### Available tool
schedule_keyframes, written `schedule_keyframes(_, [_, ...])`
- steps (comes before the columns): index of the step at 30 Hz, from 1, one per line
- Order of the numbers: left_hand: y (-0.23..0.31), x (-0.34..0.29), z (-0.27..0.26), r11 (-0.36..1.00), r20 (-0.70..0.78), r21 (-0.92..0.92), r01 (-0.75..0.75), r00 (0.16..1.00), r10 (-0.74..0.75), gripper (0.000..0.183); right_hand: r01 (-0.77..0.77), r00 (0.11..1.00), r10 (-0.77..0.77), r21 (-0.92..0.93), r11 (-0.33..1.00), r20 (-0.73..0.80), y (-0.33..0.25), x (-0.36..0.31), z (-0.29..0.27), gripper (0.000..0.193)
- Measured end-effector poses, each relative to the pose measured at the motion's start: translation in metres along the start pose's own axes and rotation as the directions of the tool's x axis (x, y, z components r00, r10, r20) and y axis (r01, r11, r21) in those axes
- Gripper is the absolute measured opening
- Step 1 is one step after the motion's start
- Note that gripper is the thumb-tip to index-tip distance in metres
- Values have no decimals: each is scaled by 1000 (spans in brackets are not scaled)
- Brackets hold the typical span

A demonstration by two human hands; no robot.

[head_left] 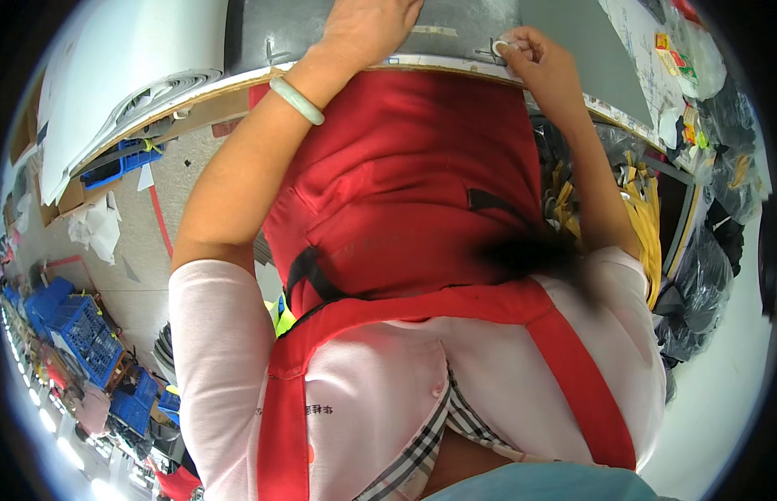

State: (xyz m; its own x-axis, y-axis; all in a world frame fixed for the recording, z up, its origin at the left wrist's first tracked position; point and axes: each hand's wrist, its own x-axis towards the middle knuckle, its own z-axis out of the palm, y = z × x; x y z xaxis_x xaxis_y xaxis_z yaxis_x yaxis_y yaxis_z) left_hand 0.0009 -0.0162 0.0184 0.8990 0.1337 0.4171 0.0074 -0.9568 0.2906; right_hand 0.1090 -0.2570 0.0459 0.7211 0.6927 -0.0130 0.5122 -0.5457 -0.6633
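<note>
A dark grey sheet lies on the table at the top of the view. My left hand, with a pale green bangle on its wrist, rests flat on this sheet; its fingertips run past the picture's upper edge. Near the sheet's front edge, the thumb and fingers of my right hand pinch a small white round piece, whose kind I cannot make out. Thin dark cross-shaped marks show on the sheet beside the piece and left of my left wrist.
A thick roll of white sheet material lies at the table's left. Plastic bags and colourful packets sit at the right, with yellow straps hanging below. Blue crates stand on the floor at the left, near crumpled white paper.
</note>
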Motion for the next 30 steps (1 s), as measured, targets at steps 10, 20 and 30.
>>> schedule_keyframes(10, [-4,4,0,1000,-7,-10,6,1000,-6,28,-116,960,104,32,993,259,-2,25,-18,21])
schedule_keyframes(20, [-8,-8,13,1000,16,30,7,1000,-7,34,144,975,-140,13,989,-174,14,146,-6,21])
schedule_keyframes(30, [-10,-4,11,1000,16,9,21,1000,-21,33,292,932,-342,-310,905,-121,12,196,-2,19])
